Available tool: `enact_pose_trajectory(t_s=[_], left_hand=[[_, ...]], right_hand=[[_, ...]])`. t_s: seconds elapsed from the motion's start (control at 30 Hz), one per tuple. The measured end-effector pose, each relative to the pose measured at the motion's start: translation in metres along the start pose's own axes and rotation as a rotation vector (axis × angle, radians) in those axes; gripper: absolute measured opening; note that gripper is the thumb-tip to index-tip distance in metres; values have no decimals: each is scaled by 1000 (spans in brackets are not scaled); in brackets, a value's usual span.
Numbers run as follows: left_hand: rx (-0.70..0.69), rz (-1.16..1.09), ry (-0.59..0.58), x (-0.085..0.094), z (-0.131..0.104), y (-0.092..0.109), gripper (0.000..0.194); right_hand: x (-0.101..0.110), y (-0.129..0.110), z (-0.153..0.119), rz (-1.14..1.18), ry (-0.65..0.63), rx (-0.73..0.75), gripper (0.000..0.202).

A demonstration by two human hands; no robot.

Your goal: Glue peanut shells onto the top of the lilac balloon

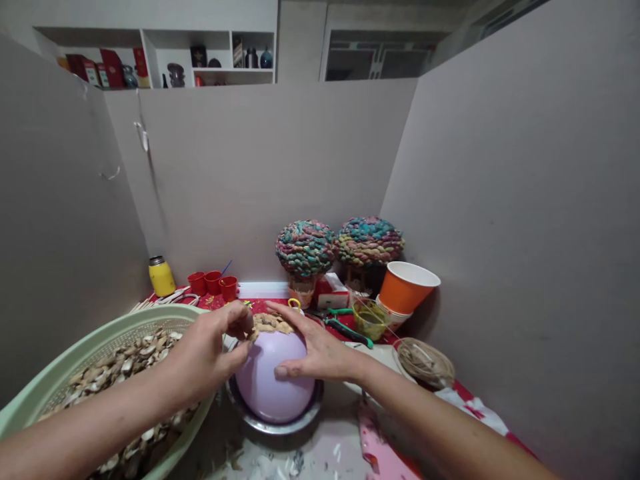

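A lilac balloon (273,390) sits in a round metal bowl (277,427). Peanut shells (273,325) cover a patch at its far top side. At the left edge of that patch, my left hand (215,343) pinches a peanut shell between thumb and fingertips, partly hidden by the fingers. My right hand (325,350) lies on the balloon's right side with its thumb and fingers spread, steadying it. Beneath my left forearm, a pale green colander (45,373) holds many loose shell halves.
Two multicoloured balloon-shaped crafts (306,248) stand at the back. Right of them are an orange paper bucket (406,290), a yellowish plastic cup (369,320), green-handled pliers (350,331) and a twine coil (425,362). Back left hold red cups (213,283) and a yellow bottle (161,277). Grey panels surround the table.
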State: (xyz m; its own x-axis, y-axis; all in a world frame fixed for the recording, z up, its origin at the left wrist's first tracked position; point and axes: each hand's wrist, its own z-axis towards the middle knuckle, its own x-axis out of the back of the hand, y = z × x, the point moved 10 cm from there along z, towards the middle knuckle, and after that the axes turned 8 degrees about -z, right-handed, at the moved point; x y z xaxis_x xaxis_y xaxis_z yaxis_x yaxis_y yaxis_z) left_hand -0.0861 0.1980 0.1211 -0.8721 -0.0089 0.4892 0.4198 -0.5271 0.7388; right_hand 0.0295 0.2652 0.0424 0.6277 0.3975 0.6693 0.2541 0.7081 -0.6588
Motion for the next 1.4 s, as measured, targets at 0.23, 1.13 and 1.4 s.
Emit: enact_pose_trajectory(t_s=[0.23, 1.13, 1.4], left_hand=[[-110, 249, -128, -19, 3, 5, 12], [-204, 692, -289, -51, 7, -5, 9], [-174, 638, -294, -51, 9, -3, 13]], right_hand=[[0, 0, 0, 24, 16, 28, 106], [1, 3, -5, -52, 48, 60, 104], [1, 3, -5, -50, 37, 42, 106]])
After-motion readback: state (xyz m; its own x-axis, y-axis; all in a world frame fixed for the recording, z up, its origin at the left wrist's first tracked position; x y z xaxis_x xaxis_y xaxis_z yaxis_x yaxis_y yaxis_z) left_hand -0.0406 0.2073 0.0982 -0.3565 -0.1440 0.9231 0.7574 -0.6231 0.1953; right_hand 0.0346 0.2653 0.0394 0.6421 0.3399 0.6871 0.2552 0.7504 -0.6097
